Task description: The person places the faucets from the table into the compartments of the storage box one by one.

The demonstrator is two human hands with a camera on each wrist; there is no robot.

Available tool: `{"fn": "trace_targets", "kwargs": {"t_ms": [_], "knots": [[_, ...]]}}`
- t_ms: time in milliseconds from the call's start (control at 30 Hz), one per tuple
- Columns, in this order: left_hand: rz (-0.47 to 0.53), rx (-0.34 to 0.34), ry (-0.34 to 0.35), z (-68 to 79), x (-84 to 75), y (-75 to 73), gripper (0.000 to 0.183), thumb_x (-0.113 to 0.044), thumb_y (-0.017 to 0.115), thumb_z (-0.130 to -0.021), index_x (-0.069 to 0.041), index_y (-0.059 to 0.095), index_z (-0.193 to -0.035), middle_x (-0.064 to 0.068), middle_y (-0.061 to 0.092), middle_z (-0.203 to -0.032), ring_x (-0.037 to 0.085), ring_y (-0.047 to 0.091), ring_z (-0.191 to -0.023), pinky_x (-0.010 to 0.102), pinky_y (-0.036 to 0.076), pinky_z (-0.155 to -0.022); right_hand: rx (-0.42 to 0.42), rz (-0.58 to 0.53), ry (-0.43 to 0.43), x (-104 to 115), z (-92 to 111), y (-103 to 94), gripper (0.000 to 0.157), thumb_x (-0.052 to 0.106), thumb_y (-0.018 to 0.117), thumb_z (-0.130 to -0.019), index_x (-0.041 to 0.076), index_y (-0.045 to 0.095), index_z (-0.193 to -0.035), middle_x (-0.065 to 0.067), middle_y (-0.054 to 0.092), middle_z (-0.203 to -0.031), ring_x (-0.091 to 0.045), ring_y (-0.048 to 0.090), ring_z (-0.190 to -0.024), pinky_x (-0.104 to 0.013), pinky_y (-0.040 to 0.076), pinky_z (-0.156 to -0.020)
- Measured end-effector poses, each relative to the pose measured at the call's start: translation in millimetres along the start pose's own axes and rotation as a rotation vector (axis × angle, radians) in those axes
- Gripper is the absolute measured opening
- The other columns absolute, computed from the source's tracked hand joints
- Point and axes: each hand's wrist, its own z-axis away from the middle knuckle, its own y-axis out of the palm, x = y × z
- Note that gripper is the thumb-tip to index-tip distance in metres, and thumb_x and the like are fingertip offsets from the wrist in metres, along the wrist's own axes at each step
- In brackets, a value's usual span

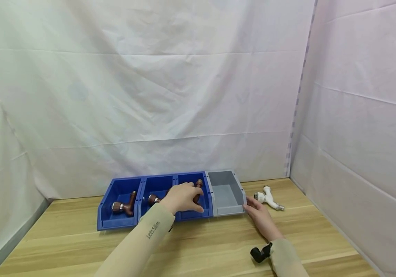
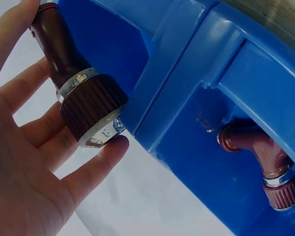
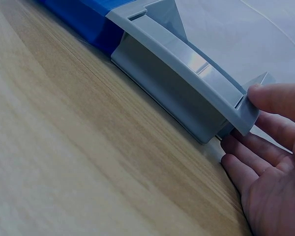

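Observation:
My left hand (image 1: 182, 196) reaches into the third blue bin (image 1: 192, 216) from the left. It holds a brown faucet (image 2: 91, 101) with a ribbed knob between thumb and spread fingers; the thumb lies near one end and a fingertip by the knob. Another brown faucet (image 2: 265, 152) lies in the neighbouring blue bin, partly hidden by my hand in the head view. My right hand (image 1: 262, 217) grips the front right corner of the grey bin (image 3: 187, 83), thumb on the rim and fingers lower down. This grey bin joins the blue row's right end and contains nothing.
A brown faucet (image 1: 125, 207) lies in the leftmost blue bin (image 1: 116, 224). To the right of the grey bin, a white faucet (image 1: 268, 198) rests on the wooden table (image 1: 212, 250). White curtains (image 1: 170, 96) hang behind and at both sides.

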Motion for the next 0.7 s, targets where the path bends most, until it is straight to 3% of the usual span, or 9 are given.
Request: {"fn": "trace_targets", "kwargs": {"t_ms": [267, 567, 700], "knots": [[-0.003, 0.008, -0.005, -2.9, -0.2, 0.9, 0.056, -0.059, 0.065, -0.065, -0.03, 0.059, -0.113, -0.006, 0.052, -0.089, 0.012, 0.048, -0.077, 0.036, 0.045, -0.062, 0.0, -0.029, 0.004, -8.5, -5.2, -4.2, 0.049, 0.014, 0.054, -0.088, 0.003, 0.035, -0.132, -0.015, 0.035, -0.134, -0.023, 0.035, -0.121, -0.02, 0.035, -0.088], [-0.02, 0.022, -0.017, -8.2, 1.2, 2.0, 0.058, -0.059, 0.065, -0.065, -0.029, 0.059, -0.114, -0.005, 0.054, -0.093, 0.013, 0.05, -0.082, 0.038, 0.045, -0.065, -0.035, 0.038, -0.012, -21.3, -10.3, -7.1, 0.053, 0.022, 0.057, -0.086, 0.006, 0.037, -0.132, -0.011, 0.038, -0.133, -0.021, 0.037, -0.119, -0.03, 0.033, -0.094], [-0.021, 0.021, -0.02, -9.6, 2.5, 3.1, 0.058, -0.059, 0.065, -0.065, -0.029, 0.058, -0.114, -0.005, 0.054, -0.095, 0.013, 0.05, -0.083, 0.038, 0.045, -0.066, -0.046, 0.043, -0.01, -20.8, -10.2, -6.9, 0.052, 0.023, 0.057, -0.085, 0.007, 0.038, -0.131, -0.009, 0.04, -0.132, -0.019, 0.038, -0.118, -0.029, 0.034, -0.093]]}}
